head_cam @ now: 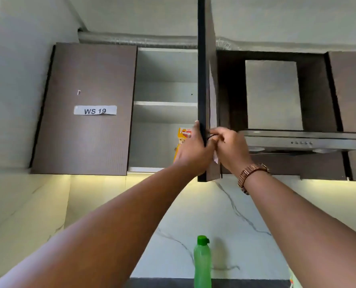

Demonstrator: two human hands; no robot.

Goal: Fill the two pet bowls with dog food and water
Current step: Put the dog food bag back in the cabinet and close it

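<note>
Reaching overhead, both arms extend to the edge of an open wall-cabinet door (pixel 202 80), seen edge-on as a dark vertical strip. Left hand (pixel 193 148) grips the door's front edge, fingers wrapped around it from the left side. Right hand (pixel 231 148) sits just beside it on the door's right face, fingers curled at a small dark handle there; whether they actually close on it cannot be told. A bracelet-style wristwatch (pixel 252 175) on the right wrist.

Cabinet interior (pixel 164 90) exposed, pale grey, one shelf across the middle. Pedigree dog food pouch (pixel 184 135), yellow-orange, standing upright in the lower compartment at its right side, partly hidden behind the left hand.

Neighbouring door (pixel 85 109) to the left closed, bearing a white label (pixel 95 110) reading "WS 19". Range hood (pixel 297 140) to the right, with a ribbed silver duct (pixel 131 40) running above the cabinets.

Green water bottle (pixel 202 262) with a green cap, upright at the bottom of view, in front of the veined marble backsplash (pixel 224 215). Pet bowls out of view.
</note>
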